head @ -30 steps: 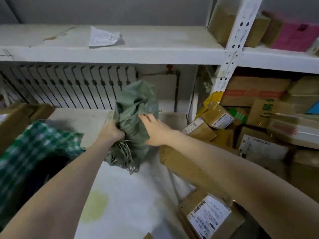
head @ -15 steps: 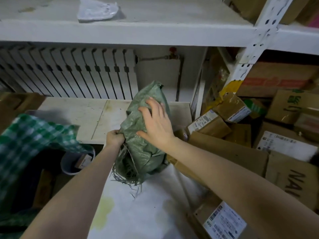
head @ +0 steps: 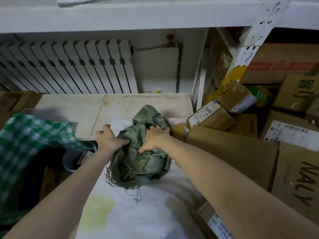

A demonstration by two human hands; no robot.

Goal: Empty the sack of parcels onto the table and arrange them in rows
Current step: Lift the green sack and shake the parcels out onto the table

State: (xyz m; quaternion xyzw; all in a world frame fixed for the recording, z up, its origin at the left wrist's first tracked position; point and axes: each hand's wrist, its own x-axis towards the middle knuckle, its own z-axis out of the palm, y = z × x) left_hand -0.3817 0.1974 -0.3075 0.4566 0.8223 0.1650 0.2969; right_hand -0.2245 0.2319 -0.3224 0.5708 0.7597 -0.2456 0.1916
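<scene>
A crumpled green woven sack (head: 146, 157) with a frayed edge lies bunched on the white cloth-covered table (head: 134, 214). My left hand (head: 110, 138) grips the sack's left side. My right hand (head: 153, 137) presses down on its top with fingers curled into the fabric. Brown cardboard parcels (head: 212, 116) with white labels are piled to the right of the sack, and a large flat box (head: 229, 152) lies under my right forearm. The sack looks flat and slack; I cannot tell whether anything is inside.
A pale board (head: 120, 109) sits behind the sack, with a white radiator (head: 69, 66) beyond it. A green checked bag (head: 29, 144) and a grey bucket (head: 72, 161) are at the left. White shelving (head: 255, 31) holds more boxes at the right.
The sack has been pushed down from upright into a low bundle on the table. My right hand went from lying flat on its side to clutching its top.
</scene>
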